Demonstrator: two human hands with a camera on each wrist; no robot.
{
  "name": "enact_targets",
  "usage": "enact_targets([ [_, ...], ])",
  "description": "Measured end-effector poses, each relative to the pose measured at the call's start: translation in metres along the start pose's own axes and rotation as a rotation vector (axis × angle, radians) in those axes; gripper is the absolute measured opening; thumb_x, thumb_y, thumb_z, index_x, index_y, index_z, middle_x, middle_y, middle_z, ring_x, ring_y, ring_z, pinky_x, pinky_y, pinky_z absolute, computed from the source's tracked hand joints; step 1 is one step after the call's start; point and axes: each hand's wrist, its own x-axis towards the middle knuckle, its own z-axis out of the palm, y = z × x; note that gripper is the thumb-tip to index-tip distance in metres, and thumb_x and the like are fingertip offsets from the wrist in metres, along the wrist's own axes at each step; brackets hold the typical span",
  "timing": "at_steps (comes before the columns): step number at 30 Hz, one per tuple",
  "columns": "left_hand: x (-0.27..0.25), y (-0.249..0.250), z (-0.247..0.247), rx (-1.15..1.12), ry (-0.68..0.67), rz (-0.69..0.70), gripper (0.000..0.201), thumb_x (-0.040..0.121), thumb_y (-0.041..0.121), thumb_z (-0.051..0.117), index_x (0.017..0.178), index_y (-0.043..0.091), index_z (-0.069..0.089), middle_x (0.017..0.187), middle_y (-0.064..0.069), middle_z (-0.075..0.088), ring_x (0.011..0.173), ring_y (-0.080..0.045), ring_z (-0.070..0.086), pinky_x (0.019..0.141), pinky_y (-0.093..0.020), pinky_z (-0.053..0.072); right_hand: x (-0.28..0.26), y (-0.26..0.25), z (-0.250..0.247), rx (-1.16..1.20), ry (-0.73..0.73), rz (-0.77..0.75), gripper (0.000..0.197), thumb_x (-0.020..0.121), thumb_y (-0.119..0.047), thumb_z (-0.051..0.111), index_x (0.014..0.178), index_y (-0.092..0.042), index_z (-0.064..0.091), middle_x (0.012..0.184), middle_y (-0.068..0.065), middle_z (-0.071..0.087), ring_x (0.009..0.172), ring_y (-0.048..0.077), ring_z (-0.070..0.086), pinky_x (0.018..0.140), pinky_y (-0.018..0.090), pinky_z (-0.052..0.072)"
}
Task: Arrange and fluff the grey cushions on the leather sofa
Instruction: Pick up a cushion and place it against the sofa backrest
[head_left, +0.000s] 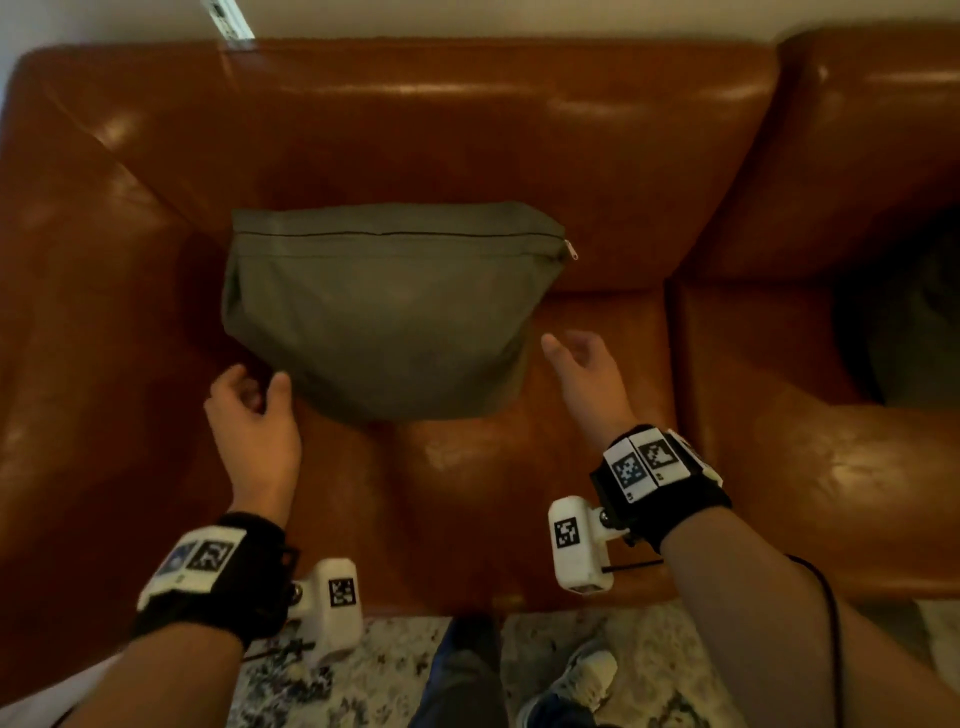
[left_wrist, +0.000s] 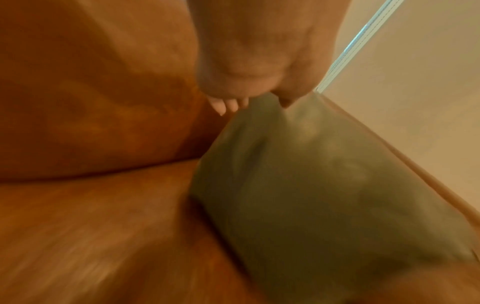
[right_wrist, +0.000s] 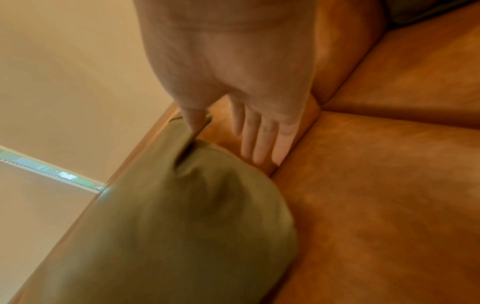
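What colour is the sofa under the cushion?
The sofa is glossy reddish-brown leather, clearest in the head view.

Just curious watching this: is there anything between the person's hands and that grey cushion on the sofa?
Nothing visible. The left hand and right hand flank the grey cushion, with only bare sofa leather around it.

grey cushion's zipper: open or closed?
Closed. The grey fabric cushion stands against the brown leather sofa's backrest; its zip seam along the top shows no gap, and the metal pull sits at the right end.
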Motion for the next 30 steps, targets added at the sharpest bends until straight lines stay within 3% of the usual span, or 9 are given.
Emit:
enact_targets([
  [4, -0.081, -0.007, 0.009, 0.0, -0.38, -0.151, 0.011, 0.097, 0.018, 0.056, 0.105, 0.019, 0.063, 0.111, -0.012, 0.065, 0.097, -0.022, 0.061, 0.089, -0.04, 0.048, -0.05, 0.063, -0.051, 0.015, -0.12, 0.142, 0.022, 0.098, -0.037, 0.052, 0.108, -0.02, 0.061, 0.107, 0.005, 0.069, 0.101, 0.019, 0.066, 0.094, 0.039, 0.049],
  [7, -0.147, 0.003, 0.025, -0.015, -0.751, -0.315, 0.013, 0.099, 0.012, 0.05, 0.104, 0.011, 0.062, 0.091, -0.014, 0.066, 0.084, -0.023, 0.063, 0.078, -0.033, 0.049, -0.089, 0.115, -0.087, 0.066, -0.116, 0.226, 0.016, 0.1, -0.031, 0.05, 0.104, -0.021, 0.061, 0.103, 0.006, 0.07, 0.097, 0.022, 0.068, 0.089, 0.037, 0.051],
  [10, -0.219, 0.003, 0.06, 0.102, -0.978, -0.279, 0.017, 0.099, 0.014, 0.051, 0.106, 0.004, 0.062, 0.083, -0.011, 0.064, 0.08, -0.022, 0.061, 0.077, -0.03, 0.047, -0.13, 0.18, -0.128, 0.189, -0.064, 0.344, 0.016, 0.102, -0.021, 0.047, 0.108, -0.013, 0.06, 0.099, 0.011, 0.067, 0.084, 0.02, 0.064, 0.07, 0.027, 0.051],
  [13, -0.292, 0.004, 0.099, 0.242, -1.095, -0.179, 0.021, 0.099, 0.014, 0.05, 0.113, 0.001, 0.06, 0.082, -0.01, 0.063, 0.074, -0.018, 0.059, 0.072, -0.027, 0.045, -0.171, 0.249, -0.172, 0.295, 0.009, 0.432, 0.015, 0.102, -0.021, 0.047, 0.104, -0.014, 0.06, 0.094, 0.009, 0.067, 0.077, 0.016, 0.063, 0.071, 0.029, 0.049],
  [17, -0.388, 0.002, 0.143, 0.394, -1.233, -0.065, 0.016, 0.1, 0.013, 0.049, 0.11, 0.004, 0.058, 0.08, -0.01, 0.061, 0.07, -0.017, 0.057, 0.064, -0.023, 0.047, -0.233, 0.344, -0.233, 0.421, 0.153, 0.535, 0.018, 0.101, -0.022, 0.045, 0.108, -0.012, 0.059, 0.081, 0.005, 0.067, 0.066, 0.016, 0.061, 0.061, 0.026, 0.044],
  [20, -0.446, -0.004, 0.174, 0.476, -1.327, 0.051, 0.017, 0.1, 0.017, 0.05, 0.101, 0.005, 0.062, 0.08, -0.011, 0.064, 0.074, -0.021, 0.06, 0.072, -0.03, 0.05, -0.277, 0.406, -0.278, 0.514, 0.269, 0.627, 0.02, 0.1, -0.019, 0.045, 0.111, -0.008, 0.059, 0.075, 0.004, 0.064, 0.062, 0.015, 0.059, 0.054, 0.023, 0.042],
  [24, -0.503, -0.01, 0.223, 0.559, -1.455, 0.183, 0.016, 0.1, 0.011, 0.051, 0.093, 0.004, 0.064, 0.082, -0.011, 0.065, 0.075, -0.021, 0.06, 0.073, -0.028, 0.052, -0.314, 0.475, -0.331, 0.604, 0.389, 0.727, 0.014, 0.1, -0.017, 0.045, 0.101, -0.01, 0.057, 0.074, 0.006, 0.059, 0.062, 0.016, 0.054, 0.052, 0.021, 0.038],
  [27, -0.539, -0.016, 0.274, 0.646, -1.531, 0.26, 0.02, 0.099, 0.001, 0.047, 0.084, 0.006, 0.06, 0.074, -0.011, 0.061, 0.065, -0.016, 0.057, 0.054, -0.011, 0.047, -0.325, 0.526, -0.361, 0.678, 0.489, 0.82, 0.014, 0.1, -0.018, 0.048, 0.1, -0.009, 0.059, 0.076, 0.008, 0.06, 0.065, 0.019, 0.056, 0.057, 0.026, 0.039],
  [30, -0.568, -0.027, 0.331, 0.748, -1.577, 0.29, 0.02, 0.098, 0.001, 0.048, 0.083, 0.007, 0.06, 0.072, -0.009, 0.061, 0.062, -0.014, 0.055, 0.046, -0.008, 0.042, -0.324, 0.577, -0.385, 0.755, 0.569, 0.873, 0.019, 0.099, -0.019, 0.05, 0.104, -0.005, 0.062, 0.077, 0.011, 0.061, 0.066, 0.023, 0.055, 0.064, 0.031, 0.042],
])
